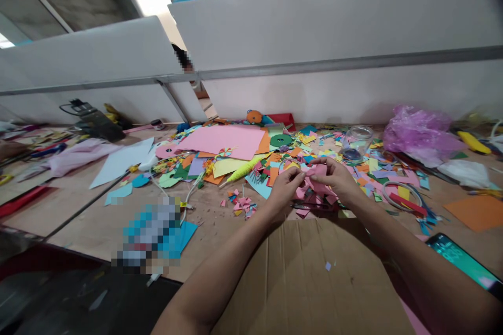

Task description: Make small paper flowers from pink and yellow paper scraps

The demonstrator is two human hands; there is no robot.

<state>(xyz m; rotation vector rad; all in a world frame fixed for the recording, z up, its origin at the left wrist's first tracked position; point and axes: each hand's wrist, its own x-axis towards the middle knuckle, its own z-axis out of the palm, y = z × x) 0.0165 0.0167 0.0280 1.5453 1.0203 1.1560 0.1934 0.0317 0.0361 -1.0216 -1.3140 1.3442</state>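
My left hand (283, 188) and my right hand (337, 177) meet above the table, both pinched on a small pink paper piece (314, 171) held between their fingertips. More pink paper scraps (310, 192) lie just under the hands. A flat sheet of brown cardboard (314, 277) lies below my forearms at the near edge.
Coloured paper cuttings litter the wooden table (98, 225), with a large pink sheet (223, 140), a green ring (281, 140), a glass jar (356, 142), a crumpled purple plastic bag (418, 133), an orange sheet (477, 212) and a phone (463, 261). White partition panels (334, 26) stand behind.
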